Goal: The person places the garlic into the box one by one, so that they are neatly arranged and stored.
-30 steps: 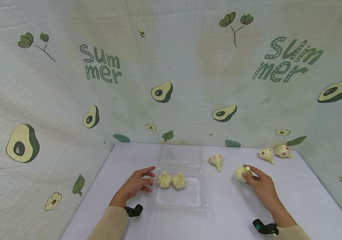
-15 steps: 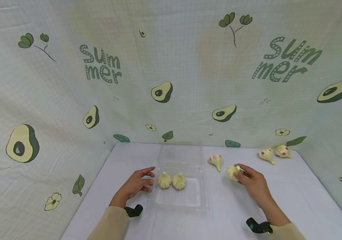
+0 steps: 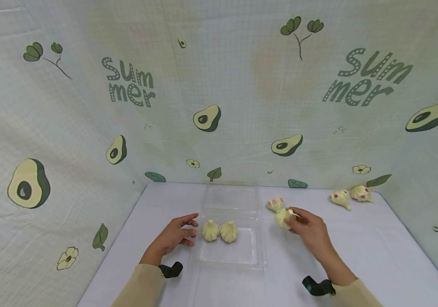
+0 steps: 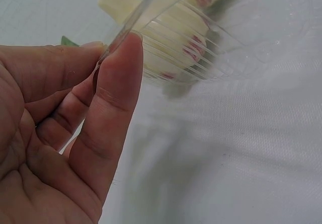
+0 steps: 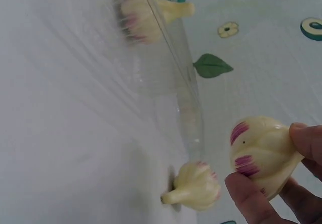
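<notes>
A clear plastic box (image 3: 230,256) with its hinged lid (image 3: 231,198) laid back stands on the white table. Two garlic bulbs, a left one (image 3: 210,231) and a right one (image 3: 229,232), sit side by side in its left half. My left hand (image 3: 174,236) is at the box's left side; in the left wrist view its thumb and finger (image 4: 121,75) pinch the thin plastic edge. To the right of the box, my right hand (image 3: 312,233) holds another garlic bulb (image 5: 264,156) by its sides, above the table. Behind it lies a loose garlic bulb (image 3: 274,203), partly hidden.
Two more garlic bulbs, a nearer one (image 3: 340,198) and a farther one (image 3: 362,193), lie at the table's back right corner. A patterned cloth (image 3: 242,140) rises behind the table and along both sides.
My right hand has moved left with its garlic bulb, from the right part of the table towards the box. My left hand has stayed in place.
</notes>
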The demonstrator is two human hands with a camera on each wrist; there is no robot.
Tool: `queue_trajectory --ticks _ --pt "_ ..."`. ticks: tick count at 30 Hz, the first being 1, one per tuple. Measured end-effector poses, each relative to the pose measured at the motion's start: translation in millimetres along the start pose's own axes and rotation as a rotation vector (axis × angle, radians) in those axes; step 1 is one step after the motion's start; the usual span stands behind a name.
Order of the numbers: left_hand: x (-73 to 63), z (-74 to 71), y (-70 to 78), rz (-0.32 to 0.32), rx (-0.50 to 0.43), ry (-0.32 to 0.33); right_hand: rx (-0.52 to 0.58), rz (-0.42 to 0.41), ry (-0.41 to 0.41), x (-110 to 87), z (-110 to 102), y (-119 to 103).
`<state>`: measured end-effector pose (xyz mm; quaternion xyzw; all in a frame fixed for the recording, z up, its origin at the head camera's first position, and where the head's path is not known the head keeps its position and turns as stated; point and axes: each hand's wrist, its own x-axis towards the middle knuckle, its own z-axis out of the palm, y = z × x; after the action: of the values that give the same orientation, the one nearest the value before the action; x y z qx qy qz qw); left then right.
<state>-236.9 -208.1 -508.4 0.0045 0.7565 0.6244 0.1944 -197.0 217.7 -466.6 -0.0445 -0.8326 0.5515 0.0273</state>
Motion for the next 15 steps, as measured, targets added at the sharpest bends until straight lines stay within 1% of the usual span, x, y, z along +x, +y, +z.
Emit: queue_trajectory --ticks 3,10,15 --pt "-0.6 0.0 0.6 0.002 0.001 0.002 0.000 -0.020 -0.017 1.0 9.1 -6.5" --pt "0.1 0.0 -0.1 -0.004 -0.005 -0.002 -0.079 -0.091 -0.022 0.7 35.8 -21.0" --pt "1.1 0.0 -1.0 -0.009 -0.003 -0.002 -0.053 -0.133 -0.079 0.4 53.6 -25.3"
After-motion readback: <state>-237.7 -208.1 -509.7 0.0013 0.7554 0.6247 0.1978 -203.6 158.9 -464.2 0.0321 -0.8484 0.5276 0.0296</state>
